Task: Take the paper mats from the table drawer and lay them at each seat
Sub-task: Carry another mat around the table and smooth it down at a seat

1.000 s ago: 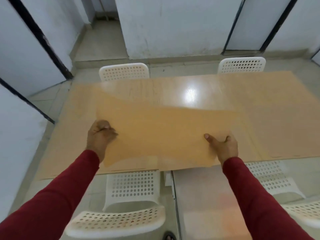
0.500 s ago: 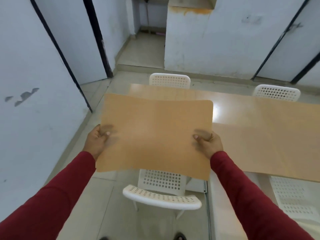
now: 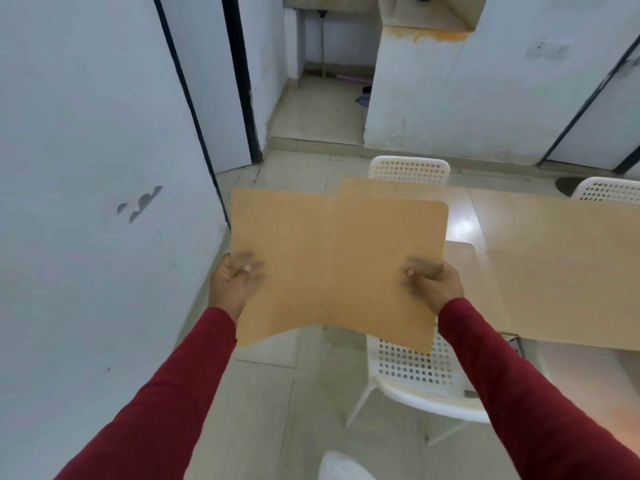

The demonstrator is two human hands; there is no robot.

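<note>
A tan paper mat point(image 3: 336, 265) hangs in the air in front of me, off the left end of the table point(image 3: 464, 220). My left hand point(image 3: 233, 284) pinches its left edge, thumb on top. Its right edge is pinched the same way by my right hand point(image 3: 433, 285). The mat sags a little along its near edge. More tan mats lie flat on the table, one point(image 3: 568, 271) along the near side to the right and another point(image 3: 384, 189) at the far left corner.
White perforated chairs stand round the table: one point(image 3: 415, 372) below the held mat on the near side, two at the far side point(image 3: 408, 169) point(image 3: 609, 190). A pale wall point(image 3: 86, 202) is close on my left. An open doorway point(image 3: 322, 98) lies ahead.
I have lifted the mat off the table and carried it left, past the table's left end. My view has swung left toward the wall and doorway.
</note>
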